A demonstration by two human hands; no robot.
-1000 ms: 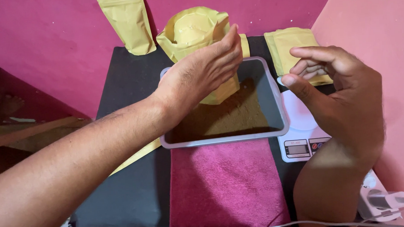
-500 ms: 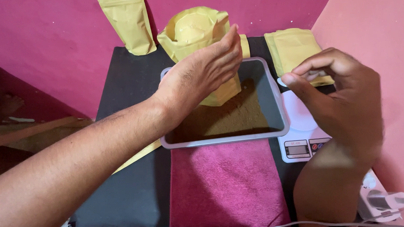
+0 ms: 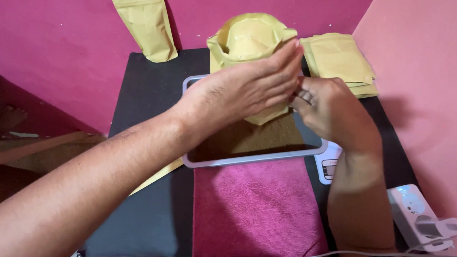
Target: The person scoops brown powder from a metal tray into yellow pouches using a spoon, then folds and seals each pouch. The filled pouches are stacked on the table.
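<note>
My left hand (image 3: 242,89) wraps around the front of an open yellow pouch (image 3: 247,37) and holds it upright over a grey tray (image 3: 255,158) of brown powder (image 3: 259,137). My right hand (image 3: 333,111) is pressed against the pouch's right side. Its fingers are curled in and pinch the pouch just under my left fingertips. Something small and shiny shows between the right fingers; I cannot tell what it is. The pouch's lower tip rests in the powder.
The tray stands on a black mat (image 3: 141,122) with a magenta cloth (image 3: 255,209) in front. A white scale (image 3: 328,165) peeks out under my right wrist. Flat yellow pouches (image 3: 338,59) are stacked back right, and one pouch (image 3: 147,24) leans on the wall. A power strip (image 3: 422,217) lies front right.
My right hand has moved left from above the scale to the pouch and closed its fingers on the pouch's side. The left hand keeps hold of the pouch.
</note>
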